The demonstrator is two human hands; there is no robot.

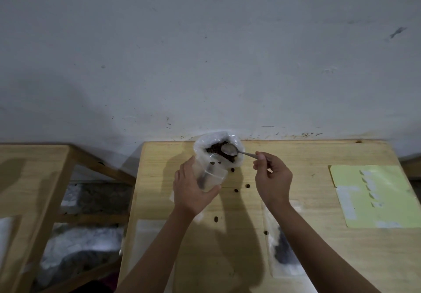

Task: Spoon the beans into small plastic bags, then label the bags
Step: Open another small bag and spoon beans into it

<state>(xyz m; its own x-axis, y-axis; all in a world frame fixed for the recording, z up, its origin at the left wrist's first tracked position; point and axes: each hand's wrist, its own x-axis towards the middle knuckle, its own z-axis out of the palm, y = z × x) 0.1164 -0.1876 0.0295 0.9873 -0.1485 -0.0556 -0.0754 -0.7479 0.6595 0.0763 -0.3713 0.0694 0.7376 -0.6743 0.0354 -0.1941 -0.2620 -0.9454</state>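
Fingers of the left hand [192, 192] curl round a small clear bag [210, 175], thumb on its near side, holding it upright with its mouth tipped toward the far edge of the desk [319, 247]. Fingers of the right hand [272, 177] pinch the thin handle of a metal spoon [230, 149], wrist bent, forearm reaching in from the near edge. Both forearms are bare.

Near the near edge, beside the right forearm, a flat clear bag holding dark beans [282, 250] lies on the wood; what may be another flat bag lies beside the left forearm, too blurred to tell. Loose beans [216, 219] lie scattered over the middle of the desk, between and behind the hands. The desk is pale, smooth wood with visible grain.

Toward the right edge lies a pale yellow sheet [376, 199] with rounded corners, carrying white labels; no writing on them can be read.

At the far edge, against the wall [205, 53], stands a large white plastic sack [218, 142], its top rolled open over a heap of dark brown beans. The spoon's oval bowl sits over those beans, looking empty and shiny. The small bag's mouth is just beside the sack's near side.

A second wooden frame [34, 178] stands off the left edge, with crumpled plastic below it. The wall is grey-white, scuffed and speckled.
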